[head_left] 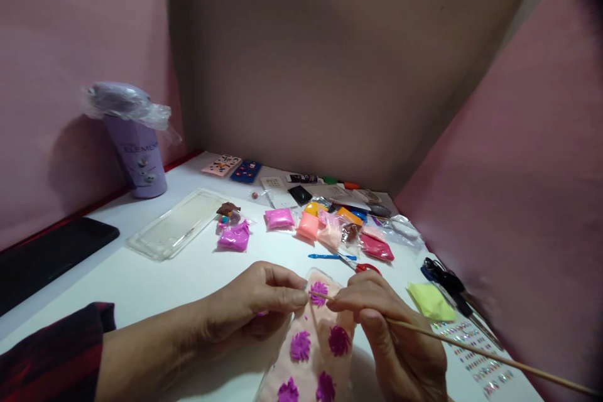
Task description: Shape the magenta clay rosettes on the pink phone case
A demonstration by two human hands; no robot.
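Note:
My right hand (pixel 400 333) pinches a thin wooden skewer (pixel 471 348), its tip touching the topmost magenta clay flower (pixel 319 293). That flower sits on a phone case (pixel 318 333) coated in pale peach clay, with several more such flowers below it. My left hand (pixel 259 301) is closed at the case's upper left edge, thumb and forefinger together near the skewer tip. A bit of magenta shows beneath the left hand; what it is I cannot make out. The case is tilted up toward me, and its lower end runs out of the picture.
Beyond the hands lie red-handled scissors (pixel 367 267), a blue modelling tool (pixel 332 256) and several clay packets (pixel 280 219). To the left are a clear plastic tray (pixel 172 226), a black phone (pixel 61 251) and a lilac tumbler (pixel 136 157). Yellow paper (pixel 431 301) and gem stickers (pixel 475 352) lie right.

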